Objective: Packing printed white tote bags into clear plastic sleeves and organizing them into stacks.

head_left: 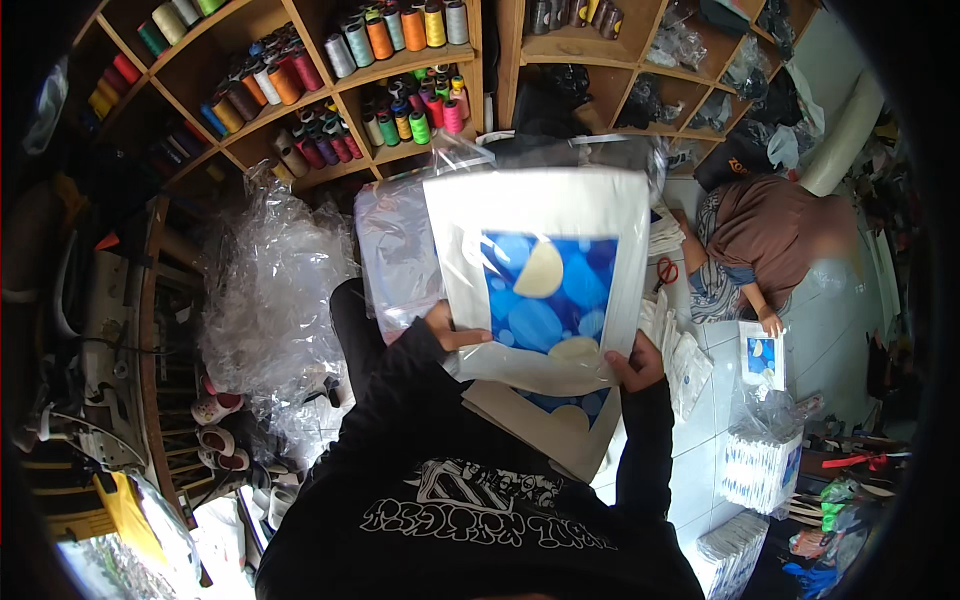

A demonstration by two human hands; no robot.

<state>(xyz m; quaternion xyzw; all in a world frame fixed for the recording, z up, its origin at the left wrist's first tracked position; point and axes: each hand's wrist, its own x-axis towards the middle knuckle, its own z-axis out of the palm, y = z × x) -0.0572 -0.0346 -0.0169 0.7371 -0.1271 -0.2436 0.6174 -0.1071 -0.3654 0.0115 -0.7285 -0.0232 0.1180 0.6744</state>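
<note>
I hold up a flat white cloth piece (540,205) printed with a blue panel of overlapping circles and cream half-round shapes. Clear, glossy plastic shows along its top and sides; whether the cloth is fully inside it I cannot tell. My left hand (447,330) grips the lower left edge, thumb lying over the front. At the lower right corner, my right hand (638,364) pinches the edge between thumb and fingers. Below it, on my lap, lies a second white cloth piece (590,450) with the same blue print, partly covered by the first.
A heap of clear plastic bags (280,300) lies at my left. Red-handled scissors (667,270) and white cloths (685,360) are to the right. Beyond sits another person (765,235), holding a smaller printed piece (762,357) near packed stacks (762,470). Thread shelves (400,75) stand ahead.
</note>
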